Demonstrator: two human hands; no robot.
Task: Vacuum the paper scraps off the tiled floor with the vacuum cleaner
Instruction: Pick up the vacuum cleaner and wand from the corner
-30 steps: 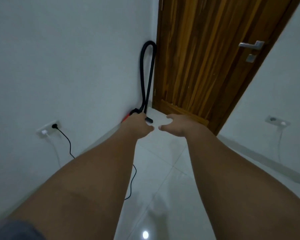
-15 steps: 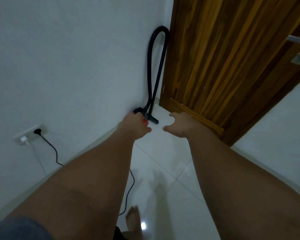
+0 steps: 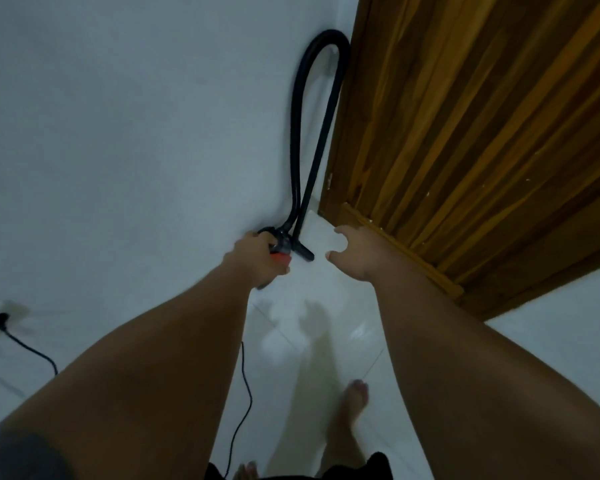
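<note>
The vacuum cleaner point(image 3: 282, 250) sits low in the corner between the white wall and the wooden door; only a red and black part of it shows past my hand. Its black hose point(image 3: 313, 133) loops up against the wall and comes back down to a black nozzle point(image 3: 303, 252) on the floor. My left hand point(image 3: 257, 259) is closed around the vacuum's top. My right hand point(image 3: 355, 252) hovers just right of the nozzle, fingers spread and curled, holding nothing. No paper scraps show on the tiled floor point(image 3: 309, 341).
A wooden door point(image 3: 465, 133) stands at the right, its bottom edge close to my right hand. A black power cord point(image 3: 245, 393) runs across the floor from a wall socket point(image 3: 0, 318) at the left. My bare feet point(image 3: 352, 407) are below.
I have stepped closer to the corner and the view has tilted down. My left hand has closed on the vacuum's top; my right hand stays open beside the nozzle.
</note>
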